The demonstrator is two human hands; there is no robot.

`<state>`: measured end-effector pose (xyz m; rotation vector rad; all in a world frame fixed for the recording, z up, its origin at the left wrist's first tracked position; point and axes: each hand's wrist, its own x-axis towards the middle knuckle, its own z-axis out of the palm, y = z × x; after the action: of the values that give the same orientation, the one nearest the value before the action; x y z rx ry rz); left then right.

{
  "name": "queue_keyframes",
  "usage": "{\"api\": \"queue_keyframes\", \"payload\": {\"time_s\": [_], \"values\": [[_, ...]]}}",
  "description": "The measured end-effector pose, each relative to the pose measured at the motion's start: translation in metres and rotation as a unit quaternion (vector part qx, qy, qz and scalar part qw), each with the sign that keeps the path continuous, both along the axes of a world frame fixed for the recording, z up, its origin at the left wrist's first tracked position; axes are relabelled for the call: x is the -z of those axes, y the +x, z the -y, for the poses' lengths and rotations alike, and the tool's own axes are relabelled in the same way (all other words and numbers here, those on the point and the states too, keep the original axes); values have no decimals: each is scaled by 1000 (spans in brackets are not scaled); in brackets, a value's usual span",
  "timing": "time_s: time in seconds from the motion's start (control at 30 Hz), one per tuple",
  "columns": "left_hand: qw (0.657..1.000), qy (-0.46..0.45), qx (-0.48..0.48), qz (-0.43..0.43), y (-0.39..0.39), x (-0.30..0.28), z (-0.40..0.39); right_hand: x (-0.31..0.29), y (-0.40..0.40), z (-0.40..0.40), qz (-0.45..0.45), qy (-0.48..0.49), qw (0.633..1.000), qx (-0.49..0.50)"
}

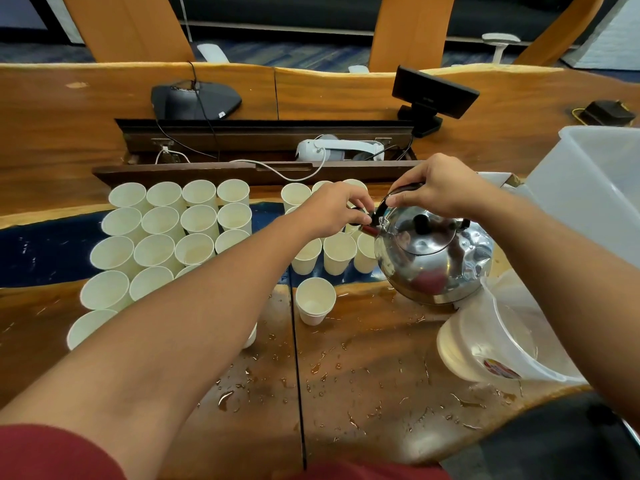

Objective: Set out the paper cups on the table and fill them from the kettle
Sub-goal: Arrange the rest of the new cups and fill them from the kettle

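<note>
A shiny steel kettle (pixel 433 258) is tilted to the left above the table's right side. My right hand (pixel 440 188) grips its black handle from above. My left hand (pixel 336 209) pinches the black cap at the spout. Several white paper cups (pixel 162 223) stand in rows on the left, and a smaller group (pixel 337 252) stands beneath my left hand and the spout. A short stack of cups (pixel 315 301) stands alone nearer to me. My left forearm hides part of the left rows.
Water drops lie on the wooden table (pixel 363 375) in front of me. A clear plastic jug (pixel 491 341) lies at the right, and a translucent bin (pixel 595 188) stands behind it. A cable tray with a white device (pixel 339 150) runs behind the cups.
</note>
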<state>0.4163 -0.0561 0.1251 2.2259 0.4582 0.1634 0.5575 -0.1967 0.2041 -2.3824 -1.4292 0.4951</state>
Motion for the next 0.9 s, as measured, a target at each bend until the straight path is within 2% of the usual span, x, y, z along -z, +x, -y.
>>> {"api": "queue_keyframes", "payload": {"time_s": [0.3, 0.6, 0.9], "values": [[1000, 3, 1, 3, -1, -2, -1, 2, 2, 2, -18, 19, 1000, 7], [999, 39, -1, 18, 8, -10, -2, 3, 14, 15, -93, 94, 991, 21], [998, 50, 3, 26, 29, -12, 10, -5, 38, 22, -95, 65, 993, 18]]}}
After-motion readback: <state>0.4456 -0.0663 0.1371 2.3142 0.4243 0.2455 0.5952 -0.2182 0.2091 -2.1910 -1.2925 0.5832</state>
